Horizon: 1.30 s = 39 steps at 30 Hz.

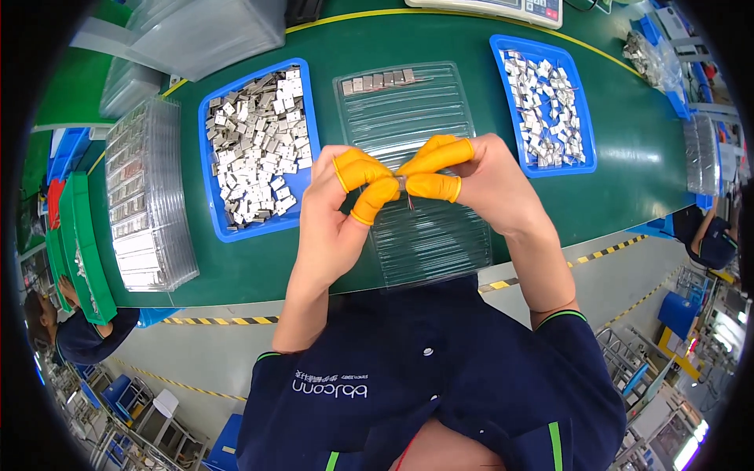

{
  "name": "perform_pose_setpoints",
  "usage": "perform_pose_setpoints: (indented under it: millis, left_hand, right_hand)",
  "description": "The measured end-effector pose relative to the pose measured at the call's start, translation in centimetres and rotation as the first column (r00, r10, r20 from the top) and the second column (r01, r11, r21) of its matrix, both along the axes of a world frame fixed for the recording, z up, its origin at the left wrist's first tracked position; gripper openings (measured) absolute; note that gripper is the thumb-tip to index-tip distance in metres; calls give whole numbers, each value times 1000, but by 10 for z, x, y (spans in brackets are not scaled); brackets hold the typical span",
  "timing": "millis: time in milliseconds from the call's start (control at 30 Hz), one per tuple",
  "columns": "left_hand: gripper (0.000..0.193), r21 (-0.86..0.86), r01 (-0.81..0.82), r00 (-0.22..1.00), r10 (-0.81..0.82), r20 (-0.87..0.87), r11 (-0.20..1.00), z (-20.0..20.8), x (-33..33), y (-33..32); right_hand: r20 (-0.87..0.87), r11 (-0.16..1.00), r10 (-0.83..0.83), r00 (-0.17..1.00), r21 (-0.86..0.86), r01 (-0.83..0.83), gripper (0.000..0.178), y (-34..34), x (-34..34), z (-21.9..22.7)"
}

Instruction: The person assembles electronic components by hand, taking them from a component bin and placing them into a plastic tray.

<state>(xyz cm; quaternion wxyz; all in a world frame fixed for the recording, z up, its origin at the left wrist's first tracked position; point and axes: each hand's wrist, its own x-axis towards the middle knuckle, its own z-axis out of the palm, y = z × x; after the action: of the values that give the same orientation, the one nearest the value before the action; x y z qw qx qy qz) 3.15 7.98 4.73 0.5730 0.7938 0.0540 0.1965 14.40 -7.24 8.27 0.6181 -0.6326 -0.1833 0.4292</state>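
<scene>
Over a clear ribbed plastic tray, my left hand and my right hand meet, thumbs and index fingers in yellow finger cots. Between their pinched fingertips is a small metal connector piece, mostly covered by the fingers. A thin reddish wire hangs below it. In the tray's far slot lies a row of small silver metal pieces with thin wires at the right end. To the left, a blue bin holds many loose silver metal shells. At the right, another blue bin contains small white-and-silver pieces with wires.
Stacked clear trays stand at the table's left, near a long green bin. Clear plastic boxes are at the far left, a white scale at the far edge. Co-workers sit at both sides, one with a visible hand.
</scene>
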Motion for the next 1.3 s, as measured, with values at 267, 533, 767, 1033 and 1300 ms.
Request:
perform_pose_setpoints:
  millis: [267,533,767,1033,1300]
  left_hand:
    - [11,118,77,997,-79,7,990,8,-1,-2]
    - [12,125,-207,977,211,-19,970,-7,6,-17]
    - [26,66,-445,880,423,215,893,-17,-16,8]
    - [29,-99,-691,693,696,190,716,-30,-64,16]
    - [27,-164,-718,651,736,186,677,-32,-77,28]
  right_hand:
    - [264,999,-33,964,25,27,14,-5,-12,-1]
    - [464,990,-140,875,64,124,13,10,-5,-13]
    - [987,885,86,137,-139,445,14,12,58,-39]
    - [955,897,229,-190,-131,422,17,26,77,-67]
    - [971,911,205,-120,-145,385,12,19,77,-78]
